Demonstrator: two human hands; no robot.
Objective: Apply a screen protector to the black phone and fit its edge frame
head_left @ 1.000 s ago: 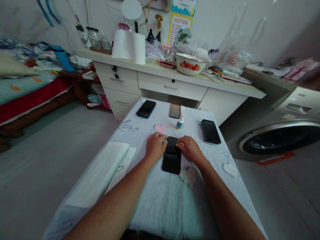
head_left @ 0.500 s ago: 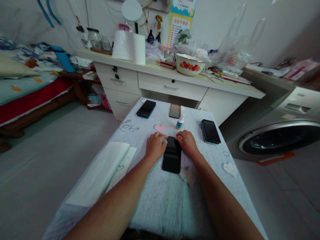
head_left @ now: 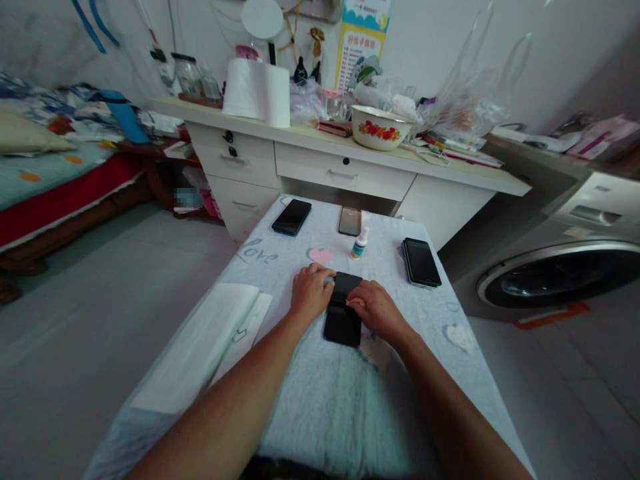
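A black phone (head_left: 342, 323) lies screen up on the pale blue cloth-covered table (head_left: 320, 400), straight in front of me. My left hand (head_left: 310, 293) rests at the phone's upper left edge with its fingers curled against it, and a small pale bit shows at the fingertips. My right hand (head_left: 377, 310) lies over the middle of the screen. Its fingers are pressed together on the glass, and whatever is under them is hidden.
Three more phones lie farther back: a dark one (head_left: 291, 217), a brownish one (head_left: 350, 221) and a black one (head_left: 421, 262). A small bottle (head_left: 359, 243) stands between them. White sheets (head_left: 210, 340) lie at the left. A cluttered desk (head_left: 350, 157), a washing machine (head_left: 560, 267) and a bed (head_left: 50, 180) surround the table.
My right hand went to the phone's top right corner, then slid back toward me onto the middle of the screen. My left hand and the phone stayed put.
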